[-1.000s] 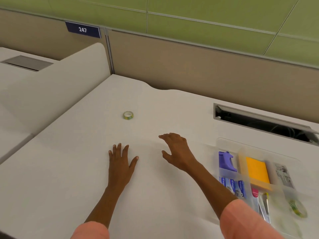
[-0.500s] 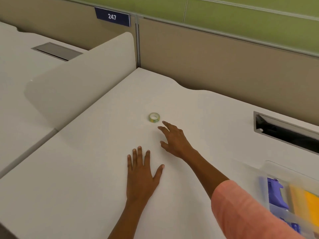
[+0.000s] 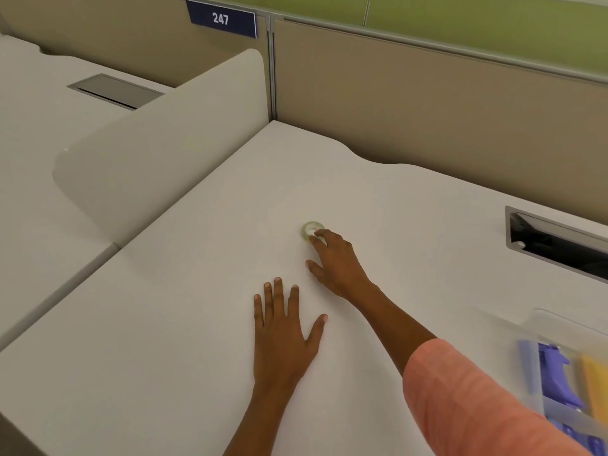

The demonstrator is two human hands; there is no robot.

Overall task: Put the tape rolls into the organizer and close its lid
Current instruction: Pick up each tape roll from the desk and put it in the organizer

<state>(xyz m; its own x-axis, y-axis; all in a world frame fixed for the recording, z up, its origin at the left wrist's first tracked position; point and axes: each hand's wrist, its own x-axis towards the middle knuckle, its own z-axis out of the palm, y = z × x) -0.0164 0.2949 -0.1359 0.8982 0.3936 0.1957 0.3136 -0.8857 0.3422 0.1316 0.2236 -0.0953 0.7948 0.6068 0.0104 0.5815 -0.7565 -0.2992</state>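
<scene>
A small green-and-clear tape roll (image 3: 309,228) lies flat on the white desk (image 3: 184,324). The fingertips of my right hand (image 3: 335,263) rest on the roll's near right edge, fingers spread and thumb apart; the roll is not lifted. Flat on the desk, palm down, my left hand (image 3: 284,330) holds nothing, nearer to me than the roll. The clear plastic organizer (image 3: 539,376) sits at the right edge, its lid open, with a purple item (image 3: 556,376) and a yellow pad (image 3: 597,383) inside; most of it is out of frame.
A rounded white divider panel (image 3: 158,153) stands along the desk's left side. Beige partition walls (image 3: 427,110) close the back. A dark cable slot (image 3: 556,241) is cut into the desk at the right. A sign reads 247 (image 3: 220,18).
My right hand has reached forward from the desk's middle to the tape roll and now touches it. The view swung left, pushing the organizer to the right edge. My left hand stayed flat.
</scene>
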